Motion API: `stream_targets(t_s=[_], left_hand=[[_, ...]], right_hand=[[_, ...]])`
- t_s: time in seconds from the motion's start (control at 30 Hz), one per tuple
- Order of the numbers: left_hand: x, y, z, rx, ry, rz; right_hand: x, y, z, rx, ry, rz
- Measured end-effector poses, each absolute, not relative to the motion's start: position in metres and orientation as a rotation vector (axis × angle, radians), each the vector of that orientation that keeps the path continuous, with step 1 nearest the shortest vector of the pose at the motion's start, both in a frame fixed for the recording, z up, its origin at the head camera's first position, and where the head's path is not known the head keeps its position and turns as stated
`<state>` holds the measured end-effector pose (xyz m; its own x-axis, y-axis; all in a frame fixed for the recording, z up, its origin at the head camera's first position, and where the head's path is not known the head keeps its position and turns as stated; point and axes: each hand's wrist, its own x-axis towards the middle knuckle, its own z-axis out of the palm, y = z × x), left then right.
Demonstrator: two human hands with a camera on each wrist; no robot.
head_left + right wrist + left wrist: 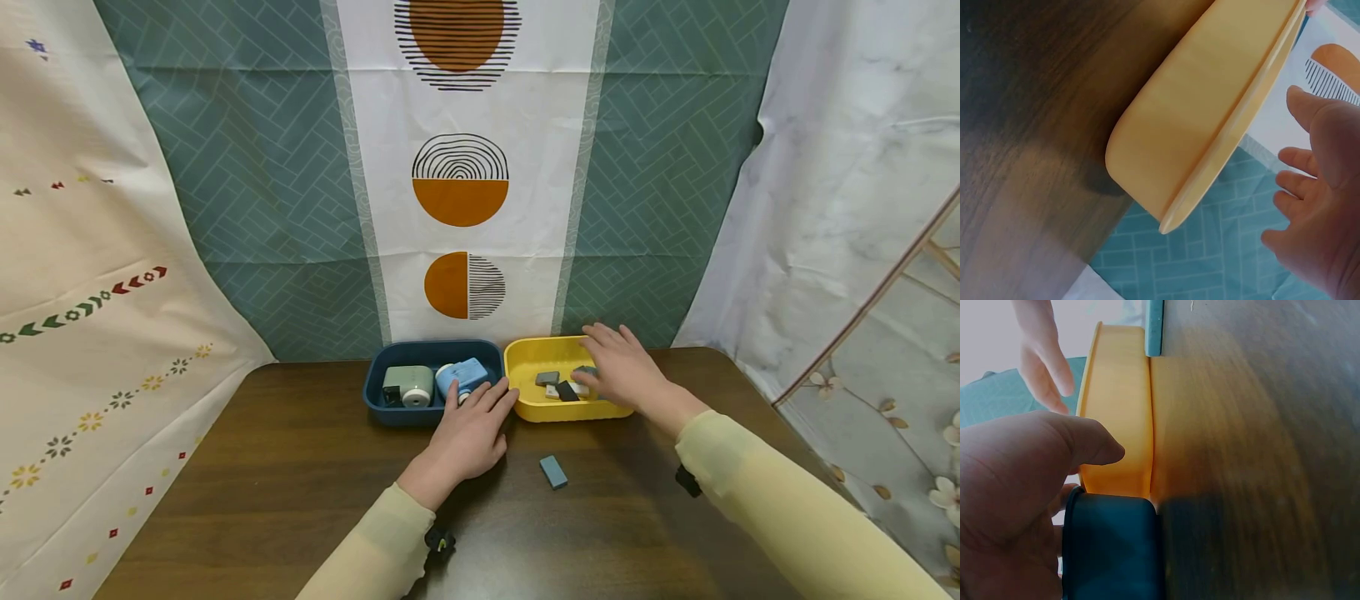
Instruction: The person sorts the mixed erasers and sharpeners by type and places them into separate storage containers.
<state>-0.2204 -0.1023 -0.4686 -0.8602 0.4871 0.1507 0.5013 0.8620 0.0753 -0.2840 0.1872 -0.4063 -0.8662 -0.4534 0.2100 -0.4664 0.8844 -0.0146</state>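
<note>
Hovering spread and relaxed over the yellow tray (525,360), right hand (622,367) gripping nothing, fingers reaching above the small grey and black erasers (561,387) lying inside. Resting flat on the table (285,483) at the seam between the yellow tray and the dark blue tray (390,412), left hand (468,437) loose and holding nothing, fingertips nearing the blue sharpener (463,377) beside the green sharpener (408,385). Lying alone on the wood just in front of the yellow tray, blue eraser (553,471), touched by neither hand.
</note>
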Motion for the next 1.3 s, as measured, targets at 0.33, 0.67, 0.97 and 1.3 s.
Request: stream_targets(t_s=[0.33, 0.67, 0.97, 1.3], left_hand=[[-0.222, -0.102, -0.471, -0.77, -2.91, -0.15], [-0.222, -0.103, -0.472, -0.773, -2.906, -0.162], [-0.222, -0.102, -0.469, -0.772, -2.911, -0.155], [-0.222, -0.102, -0.469, -0.768, -2.911, -0.151]], right_hand=[[-0.272, 0.186, -0.408, 0.753, -2.82, 0.103], [-0.258, 0.185, -0.411, 0.834, -2.758, 0.117], [-0.244, 0.184, -0.411, 0.893, -2.675, 0.083], [-0.229, 0.186, -0.418, 0.947, -2.646, 0.106]])
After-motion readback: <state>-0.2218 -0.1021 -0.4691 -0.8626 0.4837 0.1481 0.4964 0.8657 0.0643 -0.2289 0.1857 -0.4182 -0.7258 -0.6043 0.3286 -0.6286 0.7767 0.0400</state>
